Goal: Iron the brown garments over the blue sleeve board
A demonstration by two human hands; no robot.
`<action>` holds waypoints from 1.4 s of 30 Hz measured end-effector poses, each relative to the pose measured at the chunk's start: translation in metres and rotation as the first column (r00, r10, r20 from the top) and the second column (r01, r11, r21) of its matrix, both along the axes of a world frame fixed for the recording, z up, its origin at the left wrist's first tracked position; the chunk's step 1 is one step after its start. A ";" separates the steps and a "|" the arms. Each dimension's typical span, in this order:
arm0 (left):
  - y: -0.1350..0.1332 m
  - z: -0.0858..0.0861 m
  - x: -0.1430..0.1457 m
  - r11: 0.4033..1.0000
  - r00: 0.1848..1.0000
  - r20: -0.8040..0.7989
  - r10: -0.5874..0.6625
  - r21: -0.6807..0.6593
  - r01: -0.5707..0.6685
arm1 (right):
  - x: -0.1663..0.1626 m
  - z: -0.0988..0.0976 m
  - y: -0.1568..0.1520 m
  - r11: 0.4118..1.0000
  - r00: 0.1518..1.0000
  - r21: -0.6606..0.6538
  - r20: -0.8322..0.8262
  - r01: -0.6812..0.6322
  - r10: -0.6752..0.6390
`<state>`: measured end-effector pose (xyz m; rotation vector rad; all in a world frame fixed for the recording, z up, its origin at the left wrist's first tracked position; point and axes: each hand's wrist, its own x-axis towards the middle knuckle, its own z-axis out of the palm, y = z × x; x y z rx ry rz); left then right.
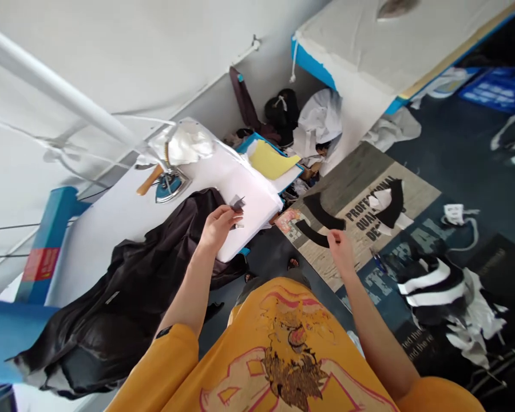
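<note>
My left hand (218, 228) is closed in a pinch on a small dark piece (238, 203), probably cloth, over the near end of the white padded board (257, 206). My right hand (341, 252) is closed at the end of a curved black fabric strip (312, 233), with the fingertips pinching it. Just beyond it, a second, wider curved black strip (321, 212) lies on the printed board (403, 177). Farther right on that board is a black and white fabric piece (395, 206). A black garment (154, 286) spreads over the padded board below my left hand.
An iron (170, 186) with a wooden handle rests on the padded board's far side. Yellow paper (273, 161) lies beyond it. At right are small scissors (379, 261) and a heap of striped pieces (433, 286). A covered table (364, 46) stands at the back.
</note>
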<state>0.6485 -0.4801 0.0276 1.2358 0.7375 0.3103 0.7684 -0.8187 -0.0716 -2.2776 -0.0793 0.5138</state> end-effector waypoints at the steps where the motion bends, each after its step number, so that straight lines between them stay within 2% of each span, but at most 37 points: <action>1: -0.007 0.016 -0.010 0.997 0.997 0.026 -0.073 -0.024 0.074 | 0.004 0.023 0.018 0.993 0.996 0.098 0.054 -0.073 0.067; 2: -0.013 0.031 -0.020 0.990 0.990 0.048 -0.133 -0.041 0.135 | 0.006 0.048 0.039 0.965 0.982 0.200 0.116 -0.171 0.150; 3: -0.019 0.044 -0.030 0.981 0.981 0.068 -0.182 -0.050 0.185 | 0.006 0.074 0.060 0.868 0.941 0.376 0.221 -0.325 0.257; 4: -0.024 0.057 -0.040 0.973 0.972 0.086 -0.218 -0.051 0.223 | 0.005 0.099 0.083 0.735 0.885 0.496 0.307 -0.462 0.350; 6: -0.029 0.078 -0.061 0.964 0.959 0.119 -0.258 -0.031 0.263 | -0.003 0.142 0.125 0.473 0.744 0.604 0.342 -0.642 0.573; 8: -0.029 0.093 -0.084 0.972 0.961 0.146 -0.234 0.012 0.234 | -0.018 0.171 0.161 0.289 0.592 0.658 0.296 -0.695 0.750; 11: -0.023 0.107 -0.124 0.992 0.983 0.157 -0.100 0.095 0.086 | -0.048 0.189 0.200 0.126 0.375 0.699 0.215 -0.704 0.902; 13: -0.017 0.113 -0.156 0.991 0.987 0.159 -0.014 0.135 -0.007 | -0.073 0.190 0.221 0.054 0.272 0.728 0.185 -0.683 0.944; 15: -0.013 0.116 -0.190 0.987 0.986 0.165 0.023 0.153 -0.049 | -0.101 0.192 0.239 0.019 0.214 0.770 0.153 -0.638 0.965; 20: 0.000 0.118 -0.277 0.977 0.979 0.189 0.072 0.184 -0.107 | -0.180 0.209 0.273 0.007 0.027 0.809 0.011 -0.588 1.000; 23: 0.013 0.120 -0.332 0.977 0.975 0.212 0.066 0.183 -0.106 | -0.232 0.223 0.292 -0.003 -0.014 0.771 -0.007 -0.637 1.000; 25: 0.022 0.123 -0.370 0.984 0.967 0.246 0.061 0.150 -0.100 | -0.270 0.230 0.305 -0.013 -0.030 0.713 -0.011 -0.701 0.999; 27: 0.029 0.129 -0.409 0.977 0.971 0.232 0.062 0.183 -0.106 | -0.310 0.235 0.319 -0.041 -0.065 0.633 -0.015 -0.773 0.998; 31: 0.038 0.144 -0.485 0.882 0.986 0.036 0.161 0.442 -0.161 | -0.391 0.245 0.347 -0.126 -0.140 0.456 0.004 -0.881 0.990; 35: 0.043 0.153 -0.552 0.804 0.946 -0.032 0.324 0.536 -0.257 | -0.461 0.255 0.372 -0.196 -0.181 0.287 0.077 -0.938 0.980; 39: 0.050 0.152 -0.598 0.764 0.899 -0.050 0.434 0.550 -0.338 | -0.507 0.259 0.398 -0.265 -0.266 0.282 0.037 -0.922 0.963; 42: 0.057 0.142 -0.620 0.727 0.849 -0.011 0.528 0.523 -0.445 | -0.521 0.252 0.415 -0.293 -0.323 0.341 -0.034 -0.893 0.946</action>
